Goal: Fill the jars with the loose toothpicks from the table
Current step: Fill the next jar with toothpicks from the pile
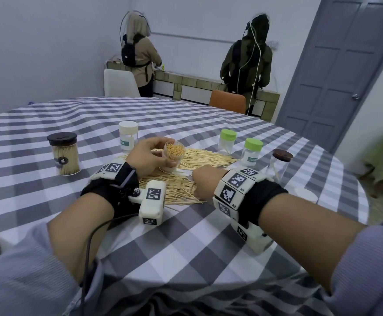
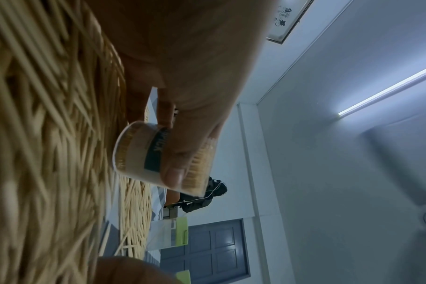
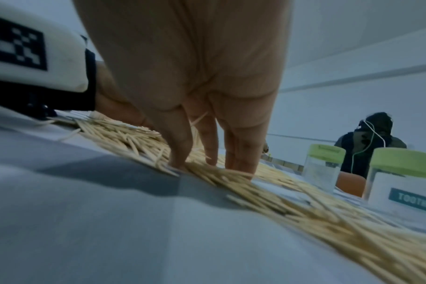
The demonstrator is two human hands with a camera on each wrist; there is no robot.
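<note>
Loose toothpicks (image 1: 208,157) lie in a wide pile on the checked tablecloth (image 1: 186,236). My left hand (image 1: 154,153) holds a small clear lidless jar (image 1: 174,153), packed with upright toothpicks, just above the pile. In the left wrist view the thumb (image 2: 180,153) presses on the jar (image 2: 136,153) by its label. My right hand (image 1: 200,185) reaches down into the near part of the pile. In the right wrist view the thumb and fingers of the right hand (image 3: 200,153) pinch a few toothpicks (image 3: 292,207), with one end sticking up between them.
Around the pile stand a full dark-lidded jar (image 1: 64,156), a white-lidded jar (image 1: 128,135), two green-lidded jars (image 1: 227,141) (image 1: 252,152) and a brown-lidded jar (image 1: 279,165). A white lid (image 1: 305,195) lies at the right. Two people stand at the back counter.
</note>
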